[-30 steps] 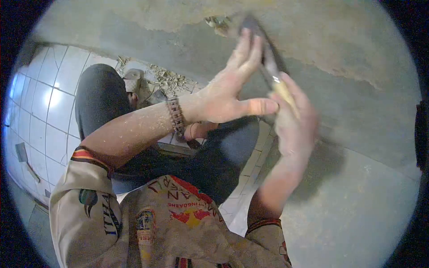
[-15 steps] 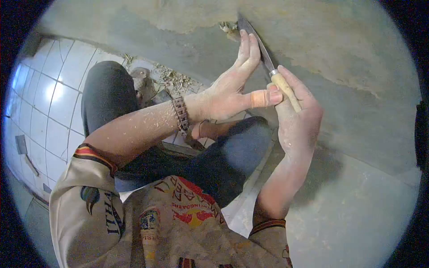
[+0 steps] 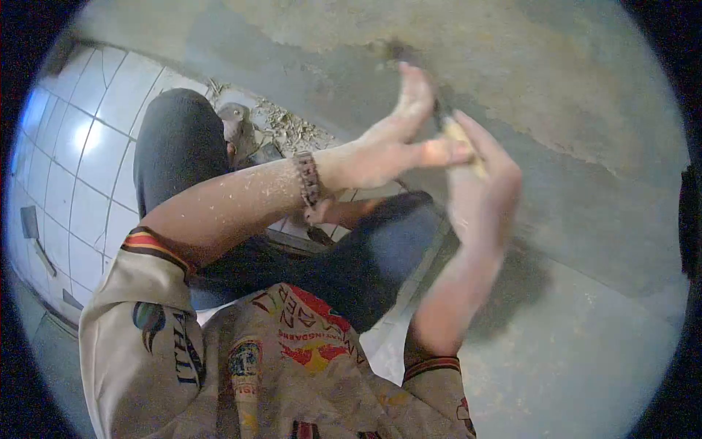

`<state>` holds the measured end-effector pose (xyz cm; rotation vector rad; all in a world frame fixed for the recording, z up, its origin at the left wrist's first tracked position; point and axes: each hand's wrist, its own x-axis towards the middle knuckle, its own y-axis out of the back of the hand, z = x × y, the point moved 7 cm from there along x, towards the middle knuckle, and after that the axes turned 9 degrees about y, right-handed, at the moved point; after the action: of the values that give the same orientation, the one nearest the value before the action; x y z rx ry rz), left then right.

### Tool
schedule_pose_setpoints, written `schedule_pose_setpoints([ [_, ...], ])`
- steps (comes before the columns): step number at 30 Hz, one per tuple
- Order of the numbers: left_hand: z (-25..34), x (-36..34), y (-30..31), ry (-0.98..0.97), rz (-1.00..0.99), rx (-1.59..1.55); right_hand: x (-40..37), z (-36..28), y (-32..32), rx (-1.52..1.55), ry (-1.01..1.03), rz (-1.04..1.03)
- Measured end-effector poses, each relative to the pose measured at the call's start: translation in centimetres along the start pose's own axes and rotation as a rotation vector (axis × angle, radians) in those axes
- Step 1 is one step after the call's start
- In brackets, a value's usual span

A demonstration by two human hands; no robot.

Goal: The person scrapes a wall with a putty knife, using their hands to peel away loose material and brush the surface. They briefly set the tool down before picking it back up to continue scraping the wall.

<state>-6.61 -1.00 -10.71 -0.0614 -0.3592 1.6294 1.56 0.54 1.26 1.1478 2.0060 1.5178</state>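
Observation:
In the head view, my right hand (image 3: 488,183) is wrapped round the pale wooden handle (image 3: 459,139) of a knife. Its dark blade (image 3: 441,108) points up and away, blurred by motion and partly covered by my left hand (image 3: 387,150). The left hand's fingers are stretched out beside the blade. Its thumb, with an orange-tan bandage, reaches across to the handle and the right hand. Beyond the left fingertips is a dark smear (image 3: 398,50), too blurred to name. Pale dust covers both hands.
Wood shavings (image 3: 289,128) lie by a grey lump (image 3: 235,121) and a dark flat piece (image 3: 267,154) on white floor tiles (image 3: 80,172). My bent knee (image 3: 179,132) stands at left. A stained grey surface (image 3: 570,88) fills the upper right. Flat dark pieces (image 3: 29,222) lie far left.
Both hands and the knife have shifted slightly and are now blurred. The left fingertips have moved a little down and right. The pale, rough thing near the blade tip no longer shows clearly.

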Motion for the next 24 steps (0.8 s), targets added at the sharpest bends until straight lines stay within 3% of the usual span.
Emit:
schedule_pose_setpoints([
  [4, 1.3, -0.8, 0.0, -0.010, -0.053, -0.038, -0.5, -0.4, -0.4, 0.038, 0.019, -0.052],
  [6, 1.3, -1.0, 0.1, -0.005, -0.098, 0.075, -1.0, 0.3, 1.1, 0.101, -0.204, -0.045],
  [7, 1.5, -1.0, 0.0, 0.008, -0.099, 0.016, -0.7, -0.5, 1.3, 0.057, -0.017, -0.002],
  [10, 1.3, -0.7, -0.6, -0.054, -0.081, -0.065, -0.6, -1.5, -0.7, -0.059, 0.006, -0.025],
  [12, 1.0, -0.9, -0.1, 0.017, -0.030, -0.048, -1.0, -1.7, 0.0, -0.069, 0.021, -0.018],
  [14, 2.0, -0.8, -0.2, -0.018, -0.087, -0.021, -1.2, -0.8, 1.6, -0.047, -0.032, -0.025],
  [15, 2.3, -0.7, -0.3, 0.002, -0.093, -0.022, -1.3, 0.5, 1.3, 0.139, -0.199, -0.030],
  [16, 2.2, -0.8, -0.8, 0.024, -0.110, -0.031, -1.2, 0.4, 0.5, 0.133, -0.209, -0.039],
  [18, 0.8, -0.5, -0.8, 0.013, -0.063, -0.124, 0.0, -1.1, -1.4, -0.038, -0.057, -0.072],
  [20, -0.5, -0.6, -0.5, 0.096, -0.019, -0.189, -0.4, -0.6, -0.8, -0.017, -0.032, -0.058],
  [22, 1.7, -0.9, -0.2, 0.050, -0.049, -0.152, -1.3, -0.7, 0.6, 0.016, -0.047, -0.060],
  [24, 2.0, -1.2, -1.5, -0.029, -0.175, 0.173, -1.2, 0.0, 1.4, 0.025, -0.045, -0.047],
])
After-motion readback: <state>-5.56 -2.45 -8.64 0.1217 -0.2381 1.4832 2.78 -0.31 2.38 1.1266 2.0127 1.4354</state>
